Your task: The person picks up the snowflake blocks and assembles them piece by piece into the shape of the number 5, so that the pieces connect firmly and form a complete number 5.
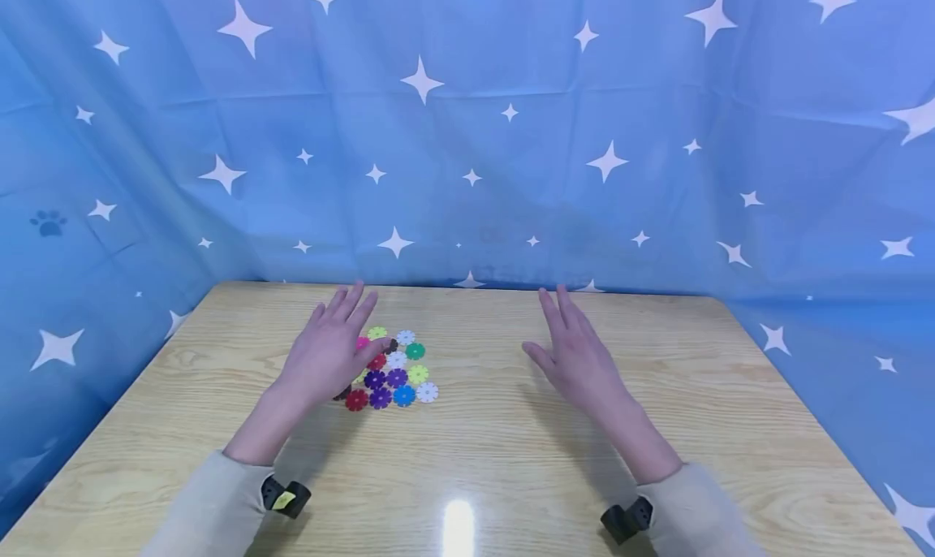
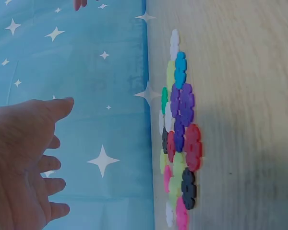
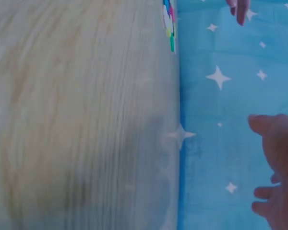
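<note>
My left hand (image 1: 329,354) hovers over the left part of a group of small notched plastic discs (image 1: 380,397), fingers extended and thumb out to the side. It hides some of the discs. They come in purple, red, blue, green, yellow, white, pink and black, laid flat close together; the left wrist view shows the row of discs (image 2: 186,103) edge-on, apart from the hand (image 2: 24,158). My right hand (image 1: 580,358) is held above the wooden table to the right of the discs, fingers stretched forward, holding nothing. The right wrist view shows this hand (image 3: 281,167) with its thumb spread.
The light wooden table (image 1: 482,427) reaches back to a blue curtain (image 1: 497,200) with white stars, which also hangs along the sides. A bright light reflection lies near the table's front. Each sleeve carries a small black wrist camera (image 1: 626,520).
</note>
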A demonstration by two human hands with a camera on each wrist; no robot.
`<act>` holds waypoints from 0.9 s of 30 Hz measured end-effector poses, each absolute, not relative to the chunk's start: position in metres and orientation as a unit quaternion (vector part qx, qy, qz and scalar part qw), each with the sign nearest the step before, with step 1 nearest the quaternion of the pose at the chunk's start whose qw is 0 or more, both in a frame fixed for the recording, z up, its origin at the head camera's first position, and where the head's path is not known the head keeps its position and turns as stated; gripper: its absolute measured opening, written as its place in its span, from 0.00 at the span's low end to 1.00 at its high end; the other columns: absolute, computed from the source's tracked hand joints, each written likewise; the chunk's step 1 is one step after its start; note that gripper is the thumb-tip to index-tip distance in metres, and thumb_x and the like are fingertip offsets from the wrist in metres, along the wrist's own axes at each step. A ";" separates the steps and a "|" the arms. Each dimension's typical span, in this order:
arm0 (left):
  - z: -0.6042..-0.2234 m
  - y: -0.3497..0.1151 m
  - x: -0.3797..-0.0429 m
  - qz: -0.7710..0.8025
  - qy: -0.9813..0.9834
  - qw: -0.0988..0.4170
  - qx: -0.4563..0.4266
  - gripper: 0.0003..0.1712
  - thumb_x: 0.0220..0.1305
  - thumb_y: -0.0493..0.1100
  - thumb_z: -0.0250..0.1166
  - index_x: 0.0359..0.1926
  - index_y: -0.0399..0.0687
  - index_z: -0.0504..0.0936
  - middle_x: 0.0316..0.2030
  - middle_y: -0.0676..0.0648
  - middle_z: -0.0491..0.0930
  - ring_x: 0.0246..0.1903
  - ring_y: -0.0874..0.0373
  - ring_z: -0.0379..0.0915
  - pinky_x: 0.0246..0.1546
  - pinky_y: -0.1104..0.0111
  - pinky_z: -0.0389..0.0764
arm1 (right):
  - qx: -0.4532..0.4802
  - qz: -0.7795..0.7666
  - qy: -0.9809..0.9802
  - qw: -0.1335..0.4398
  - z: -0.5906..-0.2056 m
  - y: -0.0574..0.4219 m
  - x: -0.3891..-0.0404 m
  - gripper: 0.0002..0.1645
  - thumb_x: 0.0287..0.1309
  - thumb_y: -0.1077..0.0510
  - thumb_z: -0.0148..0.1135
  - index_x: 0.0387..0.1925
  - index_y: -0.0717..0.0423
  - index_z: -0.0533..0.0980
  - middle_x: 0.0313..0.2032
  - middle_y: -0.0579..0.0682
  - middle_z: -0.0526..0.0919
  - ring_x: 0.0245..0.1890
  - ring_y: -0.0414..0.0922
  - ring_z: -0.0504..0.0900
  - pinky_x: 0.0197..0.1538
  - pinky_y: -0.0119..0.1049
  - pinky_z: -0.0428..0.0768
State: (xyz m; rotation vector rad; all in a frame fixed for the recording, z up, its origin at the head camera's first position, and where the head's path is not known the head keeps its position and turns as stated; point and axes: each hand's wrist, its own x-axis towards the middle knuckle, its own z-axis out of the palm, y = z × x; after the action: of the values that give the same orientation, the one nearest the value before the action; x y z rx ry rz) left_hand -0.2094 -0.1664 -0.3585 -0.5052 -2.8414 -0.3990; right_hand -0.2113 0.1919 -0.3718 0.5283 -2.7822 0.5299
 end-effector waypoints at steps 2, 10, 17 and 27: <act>-0.360 -0.167 -0.210 -0.157 -0.966 0.108 -0.176 0.45 0.73 0.57 0.64 0.79 0.40 0.57 0.79 0.35 0.50 0.77 0.35 0.45 0.73 0.39 0.50 | 0.178 0.216 -0.952 0.121 -0.374 0.187 -0.211 0.51 0.71 0.48 0.64 0.81 0.62 0.47 0.79 0.67 0.44 0.76 0.67 0.53 0.70 0.64 0.63; -0.370 -0.177 -0.208 -0.274 -0.934 0.093 -0.209 0.45 0.72 0.50 0.67 0.79 0.41 0.56 0.78 0.36 0.54 0.74 0.35 0.53 0.68 0.40 0.64 | 0.201 0.290 -0.928 0.120 -0.381 0.155 -0.210 0.48 0.68 0.51 0.68 0.77 0.65 0.55 0.75 0.65 0.59 0.74 0.63 0.60 0.70 0.60 0.66; -0.382 -0.184 -0.204 -0.336 -0.904 0.079 -0.252 0.45 0.68 0.43 0.71 0.77 0.36 0.59 0.75 0.36 0.60 0.72 0.36 0.58 0.68 0.42 0.65 | 0.186 0.355 -0.915 0.055 -0.386 0.128 -0.209 0.45 0.66 0.51 0.70 0.76 0.60 0.60 0.67 0.60 0.70 0.61 0.56 0.76 0.61 0.52 0.78; -0.391 -0.178 -0.202 -0.368 -0.892 0.064 -0.257 0.39 0.64 0.39 0.73 0.72 0.37 0.69 0.67 0.34 0.73 0.61 0.34 0.73 0.57 0.44 0.78 | 0.201 0.367 -0.908 -0.005 -0.400 0.102 -0.204 0.35 0.65 0.53 0.71 0.67 0.65 0.72 0.50 0.57 0.80 0.46 0.49 0.80 0.45 0.42 0.82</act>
State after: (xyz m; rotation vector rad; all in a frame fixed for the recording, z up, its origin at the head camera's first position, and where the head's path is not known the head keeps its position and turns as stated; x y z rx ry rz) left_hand -0.2019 -0.1782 -0.3906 -0.7752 -2.6917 -1.1101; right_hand -0.2044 0.1017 -0.3999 0.6332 -2.8624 1.1561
